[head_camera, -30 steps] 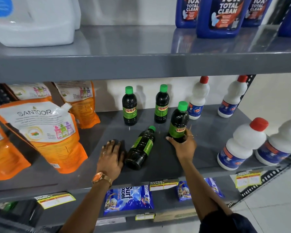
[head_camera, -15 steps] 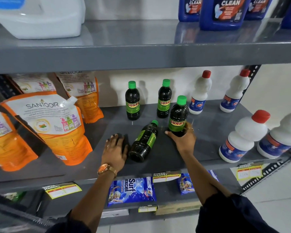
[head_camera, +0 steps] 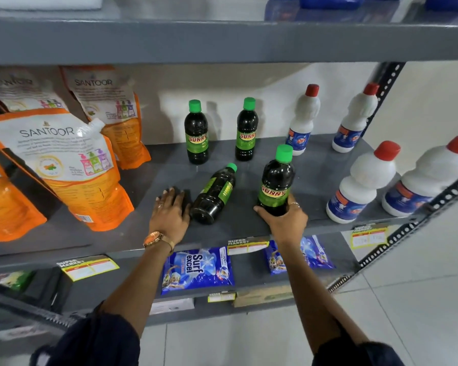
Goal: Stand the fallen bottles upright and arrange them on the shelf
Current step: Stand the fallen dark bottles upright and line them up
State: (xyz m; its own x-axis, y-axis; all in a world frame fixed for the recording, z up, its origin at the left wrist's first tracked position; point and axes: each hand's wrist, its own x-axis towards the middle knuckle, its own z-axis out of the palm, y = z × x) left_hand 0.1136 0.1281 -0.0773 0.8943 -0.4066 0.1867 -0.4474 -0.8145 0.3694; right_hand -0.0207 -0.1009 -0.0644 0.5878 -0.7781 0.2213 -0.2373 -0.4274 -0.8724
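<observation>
Several dark SUNNY bottles with green caps are on the grey middle shelf (head_camera: 315, 165). Two stand upright at the back, the left one (head_camera: 196, 133) and the right one (head_camera: 246, 130). A third bottle (head_camera: 275, 180) stands upright near the front, and my right hand (head_camera: 286, 220) grips its base. A fourth bottle (head_camera: 214, 194) lies on its side, cap pointing back and right. My left hand (head_camera: 169, 215) rests flat on the shelf just left of the fallen bottle's base, fingers spread, holding nothing.
Orange SANTOOR refill pouches (head_camera: 64, 167) fill the shelf's left side. White bottles with red caps (head_camera: 360, 183) stand on the right. Blue Surf excel packets (head_camera: 196, 270) lie on the shelf below. An upper shelf (head_camera: 222, 40) overhangs. A perforated steel post (head_camera: 381, 85) bounds the right.
The bottle in my right hand has slid slightly toward the front of the shelf. The camera has tilted down and closer. My left hand and the fallen bottle stay put.
</observation>
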